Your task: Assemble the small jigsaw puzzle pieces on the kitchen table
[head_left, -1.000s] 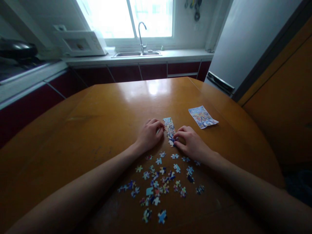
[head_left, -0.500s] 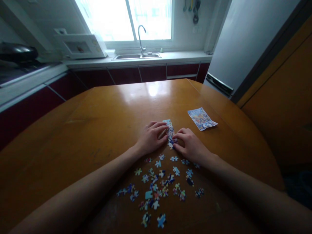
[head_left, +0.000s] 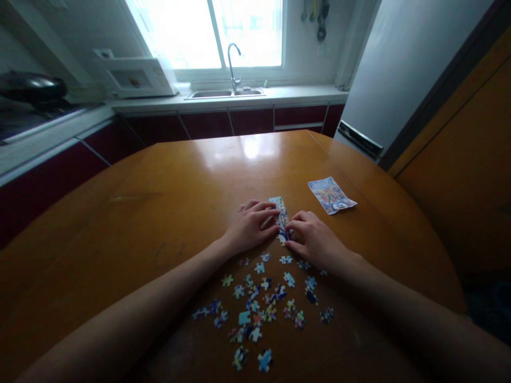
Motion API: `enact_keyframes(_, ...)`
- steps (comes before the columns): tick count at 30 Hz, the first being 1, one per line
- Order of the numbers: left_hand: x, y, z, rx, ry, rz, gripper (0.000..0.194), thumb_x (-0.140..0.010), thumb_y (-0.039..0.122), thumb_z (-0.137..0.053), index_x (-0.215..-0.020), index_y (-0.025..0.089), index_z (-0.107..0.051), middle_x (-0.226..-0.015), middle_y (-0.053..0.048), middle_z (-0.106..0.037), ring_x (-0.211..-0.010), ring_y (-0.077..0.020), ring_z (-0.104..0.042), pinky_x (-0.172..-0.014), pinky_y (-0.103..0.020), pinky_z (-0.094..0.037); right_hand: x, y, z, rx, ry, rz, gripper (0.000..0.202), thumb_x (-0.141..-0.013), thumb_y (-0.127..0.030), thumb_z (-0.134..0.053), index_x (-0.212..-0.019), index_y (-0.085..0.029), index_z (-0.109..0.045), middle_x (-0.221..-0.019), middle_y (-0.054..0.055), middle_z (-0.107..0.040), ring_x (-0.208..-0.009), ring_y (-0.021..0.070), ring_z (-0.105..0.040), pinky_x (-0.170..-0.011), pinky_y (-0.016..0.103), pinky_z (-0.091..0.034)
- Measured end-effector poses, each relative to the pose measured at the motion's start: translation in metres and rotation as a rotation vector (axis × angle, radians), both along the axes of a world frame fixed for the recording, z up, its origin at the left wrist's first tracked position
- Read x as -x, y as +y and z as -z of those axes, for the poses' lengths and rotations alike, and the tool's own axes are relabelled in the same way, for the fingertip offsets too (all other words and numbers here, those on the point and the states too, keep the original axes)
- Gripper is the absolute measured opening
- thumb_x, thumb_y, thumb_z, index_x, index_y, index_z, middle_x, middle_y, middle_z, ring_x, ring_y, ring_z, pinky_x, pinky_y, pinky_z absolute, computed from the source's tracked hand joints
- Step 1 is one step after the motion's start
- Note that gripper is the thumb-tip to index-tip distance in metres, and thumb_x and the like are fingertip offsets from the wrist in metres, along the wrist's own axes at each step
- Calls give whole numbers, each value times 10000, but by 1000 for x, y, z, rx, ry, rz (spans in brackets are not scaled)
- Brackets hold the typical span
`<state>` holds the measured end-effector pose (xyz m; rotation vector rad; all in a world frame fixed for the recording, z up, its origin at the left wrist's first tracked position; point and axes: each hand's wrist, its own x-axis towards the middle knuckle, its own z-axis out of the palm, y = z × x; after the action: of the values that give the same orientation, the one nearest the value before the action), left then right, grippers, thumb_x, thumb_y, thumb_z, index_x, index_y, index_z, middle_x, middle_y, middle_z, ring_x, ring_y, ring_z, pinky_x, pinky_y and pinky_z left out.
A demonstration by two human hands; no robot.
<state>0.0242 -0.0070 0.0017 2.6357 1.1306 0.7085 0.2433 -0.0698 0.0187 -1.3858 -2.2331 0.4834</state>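
Note:
A narrow strip of joined jigsaw puzzle pieces point(head_left: 281, 215) lies on the wooden table, running away from me. At its left edge rests my left hand point(head_left: 252, 223), fingers apart, their tips touching the strip. My right hand point(head_left: 315, 236) is at the strip's lower right side, with thumb and fingers bent round a puzzle piece point(head_left: 293, 234) that is mostly hidden by them. Nearer to me, many loose puzzle pieces point(head_left: 289, 279) are scattered, among them a light blue one point(head_left: 244, 317) and another blue one point(head_left: 264, 360) close to the front.
A creased printed picture sheet point(head_left: 331, 195) lies right of the strip on the brown table point(head_left: 179, 181). Beyond stand a counter with a sink point(head_left: 211, 94), a tap point(head_left: 232, 66) and a white microwave point(head_left: 133, 77). A grey fridge point(head_left: 403, 69) is at the right.
Both hands and the strip have shifted very slightly to the right, with the fingers still at the strip's edges. The whole view has moved a little; the loose pieces lie as before.

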Motion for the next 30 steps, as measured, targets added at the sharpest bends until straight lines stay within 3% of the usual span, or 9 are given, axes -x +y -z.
enact_keyframes(6,0,0,-1,23,-3,17,345,-887,459,-660,-1201,316,-677,-1299,-28,-652,-1176,-277,-536,-1008,-502,-426,0,-1,-2,5,-8,4,201,-807,-266,-744,-999,-220,-710,-1056,102,-643,-1030,277,-571,-899,444,-507)
enact_keyframes(9,-2,2,-2,30,-114,2,289,-921,377,-623,-1189,281,-673,-1241,-45,-668,-1166,-248,-549,-1029,-479,-446,0,-1,-6,21,22,25,161,-874,-261,-671,-1022,-210,-708,-1041,105,-656,-1021,264,-586,-911,427,-500)
enact_keyframes(12,-2,6,0,62,-280,-116,212,-941,268,-564,-1111,222,-681,-1129,-68,-681,-1070,-215,-597,-959,-422,-509,-2,3,-8,31,80,85,169,-947,-221,-551,-1002,-195,-709,-1017,106,-668,-996,240,-607,-908,399,-494)
enact_keyframes(15,-1,12,2,149,-402,-251,197,-938,218,-515,-1050,181,-672,-1083,-74,-678,-892,-172,-637,-797,-339,-557,-6,9,-5,25,121,136,189,-942,-170,-523,-981,-186,-708,-1008,104,-676,-977,228,-622,-899,381,-489)
enact_keyframes(18,0,15,5,197,-460,-300,200,-933,202,-495,-1028,171,-668,-1063,-68,-688,-833,-154,-644,-741,-300,-552,-9,15,2,18,146,163,185,-922,-149,-531,-965,-184,-708,-980,100,-680,-952,221,-628,-886,371,-489)
enact_keyframes(30,0,13,7,139,-464,-242,164,-847,124,-592,-973,181,-679,-989,-44,-690,-844,-145,-623,-716,-270,-538,-10,18,14,-11,141,154,146,-898,-193,-581,-917,-202,-725,-956,96,-660,-936,238,-614,-864,402,-493)
